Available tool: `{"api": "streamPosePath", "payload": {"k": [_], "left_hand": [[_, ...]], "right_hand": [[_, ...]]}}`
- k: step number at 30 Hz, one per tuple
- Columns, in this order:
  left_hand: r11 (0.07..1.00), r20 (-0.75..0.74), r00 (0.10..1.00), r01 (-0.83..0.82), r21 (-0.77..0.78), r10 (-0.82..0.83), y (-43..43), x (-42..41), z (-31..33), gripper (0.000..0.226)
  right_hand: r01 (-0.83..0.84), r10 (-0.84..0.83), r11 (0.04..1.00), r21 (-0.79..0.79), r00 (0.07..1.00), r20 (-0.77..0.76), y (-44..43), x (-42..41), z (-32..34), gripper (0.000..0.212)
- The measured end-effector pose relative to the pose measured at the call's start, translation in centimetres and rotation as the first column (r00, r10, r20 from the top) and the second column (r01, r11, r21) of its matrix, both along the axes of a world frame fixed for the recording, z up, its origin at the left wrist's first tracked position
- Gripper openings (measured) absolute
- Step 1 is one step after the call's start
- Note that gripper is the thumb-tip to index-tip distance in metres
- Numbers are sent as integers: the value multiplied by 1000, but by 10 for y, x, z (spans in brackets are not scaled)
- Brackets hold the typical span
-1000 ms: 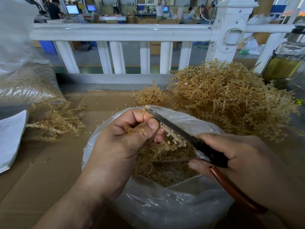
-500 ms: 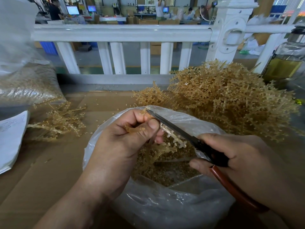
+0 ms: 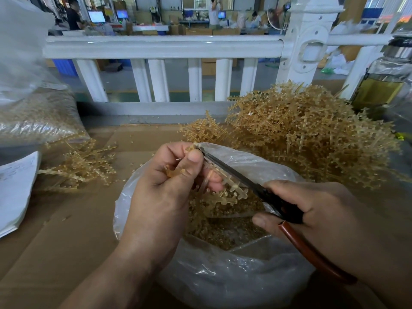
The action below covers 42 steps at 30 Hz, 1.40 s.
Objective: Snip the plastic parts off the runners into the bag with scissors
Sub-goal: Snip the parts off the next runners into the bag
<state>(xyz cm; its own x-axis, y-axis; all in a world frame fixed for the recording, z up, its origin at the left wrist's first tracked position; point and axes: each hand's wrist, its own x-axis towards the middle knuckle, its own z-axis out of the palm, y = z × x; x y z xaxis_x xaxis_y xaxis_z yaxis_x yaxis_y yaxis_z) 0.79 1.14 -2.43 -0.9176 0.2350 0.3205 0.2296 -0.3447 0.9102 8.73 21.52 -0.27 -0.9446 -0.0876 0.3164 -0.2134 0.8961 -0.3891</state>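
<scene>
Over bag (image 3: pixel 245 159), mid-snip by the look: pinches runner (image 3: pixel 225 190) in left hand (image 3: pixel 160 197), clenches right hand (image 3: pixel 323 215) grip on scissors (image 3: pixel 231 171), blades laid against a row of parts. Needs clean squeeze next, then a fresh row.

White railing (image 3: pixel 156 49) behind; paper stack (image 3: pixel 15 188) left; glass jar (image 3: pixel 382 85) right.

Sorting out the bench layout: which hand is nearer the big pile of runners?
Right. The right hand grips the scissors just in front of the pile; the left hand holds a runner over the bag, farther left.
</scene>
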Motion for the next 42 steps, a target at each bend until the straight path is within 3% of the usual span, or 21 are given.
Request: {"api": "streamPosePath", "payload": {"k": [19,25,42], "left_hand": [[1000,4,1000,8,6,-8,0,-2,-2,19],[1000,-3,1000,-3,13,3,-1,-3,-3,19],[1000,-16,1000,-1,5,1,-1,-2,0,16]], "right_hand": [[-11,13,1000,-20,994,108,-3,3,7,50],[-8,9,1000,-8,997,79,-2,2,5,55],[7,-7,1000,-26,1000,11,-4,2,3,44]]}}
